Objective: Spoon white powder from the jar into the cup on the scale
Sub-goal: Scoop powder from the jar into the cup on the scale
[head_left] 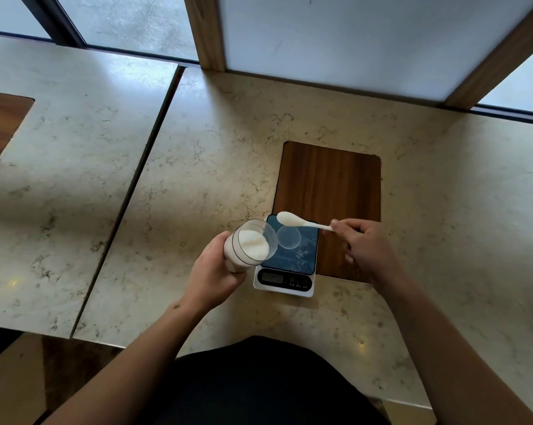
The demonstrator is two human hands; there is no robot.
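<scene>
Two bare forearms reach forward from the bottom edge. The left hand (pixel 216 271) is curled in a full wrap-around grasp, thumb side up, wrist slightly bent. The right hand (pixel 363 246) is raised, fingertips pinched together, knuckles facing up.

Café or restaurant seating by a window is suggested. Two marble-look tables (pixel 75 148) are set side by side with a narrow gap, each inlaid with a dark wood panel (pixel 329 191) (placemat-like). A wood-framed frosted divider (pixel 335 41) is stood at the table's far edge; floor-level glazing and grey pavement are seen beyond.
</scene>
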